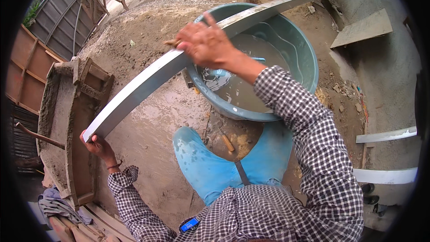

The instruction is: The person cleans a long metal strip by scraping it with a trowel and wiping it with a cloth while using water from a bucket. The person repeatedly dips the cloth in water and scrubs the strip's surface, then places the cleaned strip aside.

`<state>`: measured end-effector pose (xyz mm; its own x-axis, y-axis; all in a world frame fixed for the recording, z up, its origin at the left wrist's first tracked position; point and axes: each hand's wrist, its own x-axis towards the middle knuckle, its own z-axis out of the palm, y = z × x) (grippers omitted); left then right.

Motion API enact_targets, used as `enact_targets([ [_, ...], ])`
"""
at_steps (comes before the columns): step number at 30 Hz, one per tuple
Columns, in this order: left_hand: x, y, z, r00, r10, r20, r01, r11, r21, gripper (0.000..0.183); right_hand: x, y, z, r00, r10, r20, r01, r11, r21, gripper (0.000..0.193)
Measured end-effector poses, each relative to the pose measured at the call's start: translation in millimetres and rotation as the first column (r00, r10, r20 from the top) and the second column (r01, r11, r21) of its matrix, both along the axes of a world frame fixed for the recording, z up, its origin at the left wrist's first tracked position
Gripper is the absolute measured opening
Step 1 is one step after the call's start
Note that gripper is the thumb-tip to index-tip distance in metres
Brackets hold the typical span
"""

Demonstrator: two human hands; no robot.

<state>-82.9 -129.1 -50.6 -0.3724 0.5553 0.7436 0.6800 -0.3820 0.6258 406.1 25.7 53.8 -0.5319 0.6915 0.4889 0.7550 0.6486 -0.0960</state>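
A long silvery metal bar (134,89) with flat faces slants from lower left to upper right, across the rim of a round green tub (309,58). My left hand (99,147) is closed round the bar's near left end. My right hand (206,42) is bent over the bar's top edge near the tub, slightly blurred. A small brown thing (171,43) sticks out by its fingertips; its kind is unclear. Murky water (251,89) stands in the tub, with a light blue object (218,72) in it, partly hidden by my right wrist.
Between my knees on the wet ground lies a tool with a wooden handle (228,143). A mud-caked wooden trough (71,107) stands at left, a grey cloth (62,206) below it. At right are two pale strips (385,176) and a leaning board (363,29) by the wall.
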Motion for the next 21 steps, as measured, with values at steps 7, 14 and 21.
enact_targets([
  [7, 29.0, 11.2, 6.2, 1.0, -0.029, 0.003, 0.029, 0.998, 0.062, 0.077, 184.1, 58.6, -3.7, 0.901, -0.433, -0.038, 0.434, 0.901, 0.023, 0.078],
  [14, 58.8, 10.4, 25.5, 0.954, 0.117, 0.277, -0.15, 0.984, 0.101, 0.044, -15.0, -13.8, 3.3, 1.0, 0.019, -0.013, -0.02, 1.0, -0.01, 0.081],
  [21, 36.7, 23.0, 15.8, 0.926, 0.089, 0.368, -0.15, 0.979, 0.141, 0.043, -120.6, -46.5, -6.8, 0.876, 0.41, -0.255, -0.369, 0.909, 0.195, 0.076],
])
